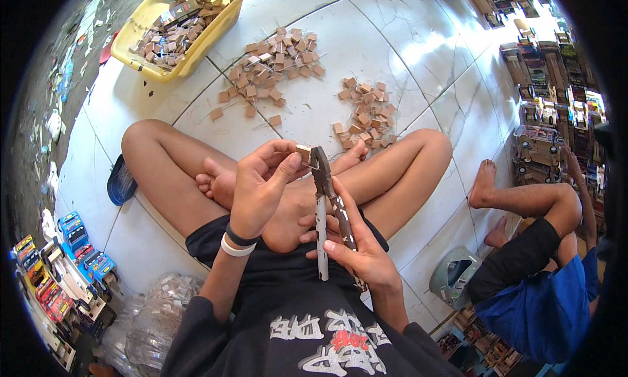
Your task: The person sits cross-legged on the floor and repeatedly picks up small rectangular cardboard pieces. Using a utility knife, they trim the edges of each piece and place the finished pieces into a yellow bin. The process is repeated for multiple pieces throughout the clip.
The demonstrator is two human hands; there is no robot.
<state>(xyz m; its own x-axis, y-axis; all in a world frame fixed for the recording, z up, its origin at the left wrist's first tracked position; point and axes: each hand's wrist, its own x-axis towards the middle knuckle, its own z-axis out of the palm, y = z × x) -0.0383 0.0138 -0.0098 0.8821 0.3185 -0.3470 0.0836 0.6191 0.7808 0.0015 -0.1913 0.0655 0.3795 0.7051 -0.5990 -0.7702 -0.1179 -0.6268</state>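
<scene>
My left hand (263, 184) pinches a small wooden block (303, 152) between thumb and fingers, above my crossed legs. Wrapped around the worn, paint-chipped handles of a pair of pincers (322, 213) is my right hand (356, 252). The dark jaws of the pincers sit right beside the block, at a thin wire that sticks out of it. Whether the jaws grip the wire is too small to tell. Beyond my feet lie a larger pile of wooden blocks (268, 72) with thin wires and a smaller pile of such blocks (367, 115).
A yellow basin (226, 33) of wooden blocks stands at the far left. Toy trucks (85, 252) line the left, and more toy vehicles (540, 141) fill the right. Another person (536, 305) sits at right by a green stool (451, 275). Clear plastic bags (157, 321) lie near left.
</scene>
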